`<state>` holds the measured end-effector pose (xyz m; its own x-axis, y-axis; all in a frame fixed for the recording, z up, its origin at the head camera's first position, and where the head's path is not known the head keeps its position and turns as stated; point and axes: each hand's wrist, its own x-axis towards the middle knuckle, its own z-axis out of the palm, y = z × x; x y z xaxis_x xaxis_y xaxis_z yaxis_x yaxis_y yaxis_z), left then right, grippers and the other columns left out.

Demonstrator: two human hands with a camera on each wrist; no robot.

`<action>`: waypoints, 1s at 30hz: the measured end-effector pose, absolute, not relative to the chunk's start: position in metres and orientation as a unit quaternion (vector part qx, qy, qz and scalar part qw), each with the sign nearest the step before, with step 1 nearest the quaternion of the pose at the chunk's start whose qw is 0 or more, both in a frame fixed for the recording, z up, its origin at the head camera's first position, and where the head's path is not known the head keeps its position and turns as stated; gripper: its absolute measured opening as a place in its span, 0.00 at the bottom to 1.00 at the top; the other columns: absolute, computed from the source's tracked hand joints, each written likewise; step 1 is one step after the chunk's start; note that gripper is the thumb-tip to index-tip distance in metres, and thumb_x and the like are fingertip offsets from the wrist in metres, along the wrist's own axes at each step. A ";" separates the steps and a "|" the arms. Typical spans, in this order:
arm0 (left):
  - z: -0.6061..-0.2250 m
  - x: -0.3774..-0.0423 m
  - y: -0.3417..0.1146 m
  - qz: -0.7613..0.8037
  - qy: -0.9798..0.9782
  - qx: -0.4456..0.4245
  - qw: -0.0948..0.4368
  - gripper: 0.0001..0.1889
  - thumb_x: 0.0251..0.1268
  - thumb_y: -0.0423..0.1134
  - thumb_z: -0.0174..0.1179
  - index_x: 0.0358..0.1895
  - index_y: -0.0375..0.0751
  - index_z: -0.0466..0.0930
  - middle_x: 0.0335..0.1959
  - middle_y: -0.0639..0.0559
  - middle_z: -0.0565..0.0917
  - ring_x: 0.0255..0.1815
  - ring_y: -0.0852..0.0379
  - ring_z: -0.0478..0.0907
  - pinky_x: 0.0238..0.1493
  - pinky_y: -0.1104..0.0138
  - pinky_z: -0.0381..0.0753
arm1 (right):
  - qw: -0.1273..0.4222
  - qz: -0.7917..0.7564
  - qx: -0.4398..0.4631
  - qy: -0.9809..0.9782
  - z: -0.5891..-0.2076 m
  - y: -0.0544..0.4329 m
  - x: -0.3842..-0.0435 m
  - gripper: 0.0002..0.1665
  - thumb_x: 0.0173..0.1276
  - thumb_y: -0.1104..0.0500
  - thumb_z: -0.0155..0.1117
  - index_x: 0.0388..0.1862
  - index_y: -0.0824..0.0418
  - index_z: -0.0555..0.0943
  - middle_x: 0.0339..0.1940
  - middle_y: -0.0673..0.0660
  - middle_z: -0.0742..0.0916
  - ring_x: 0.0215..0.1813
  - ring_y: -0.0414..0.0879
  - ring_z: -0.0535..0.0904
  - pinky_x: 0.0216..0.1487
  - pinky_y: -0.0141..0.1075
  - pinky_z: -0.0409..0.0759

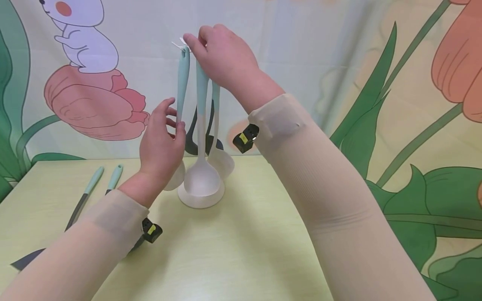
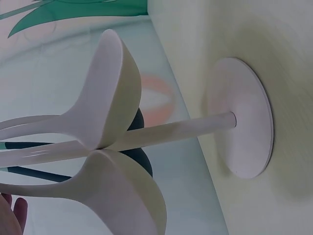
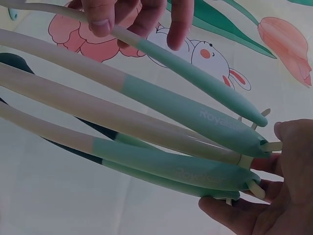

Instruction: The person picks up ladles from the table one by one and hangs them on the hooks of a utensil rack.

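A white stand with a round base (image 1: 201, 202) carries several kitchen utensils with mint handles. My left hand (image 1: 162, 138) pinches the pale stem of the leftmost one, a white ladle (image 2: 129, 191), just below its mint handle (image 3: 200, 81). This handle's top is by a white hook (image 1: 183, 42); whether the hook bears it I cannot tell. My right hand (image 1: 226, 54) grips the top of the stand, its fingers (image 3: 215, 203) curled about the hooks. In front hangs another white ladle (image 1: 202, 179), with a further pale utensil (image 1: 224, 163) to its right.
Dark utensils (image 1: 191, 146) hang at the rear of the stand. On the table's left lie a dark turner (image 1: 28, 259) and a second mint-handled utensil (image 1: 114, 177), both partly behind my left sleeve. A printed cloth (image 1: 301, 62) stands behind the table.
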<state>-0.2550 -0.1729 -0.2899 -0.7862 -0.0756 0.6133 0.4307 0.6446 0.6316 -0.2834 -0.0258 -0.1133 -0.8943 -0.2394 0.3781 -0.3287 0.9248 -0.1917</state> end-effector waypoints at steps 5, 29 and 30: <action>-0.290 -0.255 -0.175 -0.409 -0.852 -0.105 0.311 0.28 0.74 0.39 0.52 0.74 0.52 0.59 0.57 0.49 0.76 0.49 0.52 0.76 0.43 0.56 0.82 | 0.179 0.116 0.149 -0.966 -0.113 -0.026 -0.284 0.27 0.79 0.37 0.36 0.52 0.52 0.76 0.45 0.50 0.75 0.43 0.41 0.71 0.42 0.29 0.73; -0.292 -0.260 -0.209 -0.460 -0.846 -0.040 0.267 0.26 0.79 0.51 0.39 0.75 0.52 0.58 0.62 0.50 0.73 0.57 0.53 0.71 0.52 0.54 0.74 | 0.185 0.065 0.151 -0.969 -0.108 -0.021 -0.282 0.20 0.80 0.48 0.34 0.44 0.53 0.75 0.35 0.48 0.74 0.40 0.41 0.72 0.38 0.31 0.72; -0.293 -0.261 -0.211 -0.461 -0.848 -0.035 0.259 0.26 0.79 0.50 0.38 0.75 0.51 0.57 0.63 0.49 0.73 0.58 0.52 0.71 0.52 0.53 0.74 | 0.182 0.060 0.149 -0.970 -0.107 -0.021 -0.282 0.20 0.80 0.48 0.34 0.44 0.54 0.75 0.34 0.47 0.74 0.39 0.41 0.72 0.38 0.31 0.72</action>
<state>-0.2614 -0.2114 -0.2925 -0.8638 -0.1795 0.4708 0.2978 0.5719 0.7644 -0.2817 -0.0212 -0.1071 -0.8890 -0.2674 0.3717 -0.3113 0.9483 -0.0624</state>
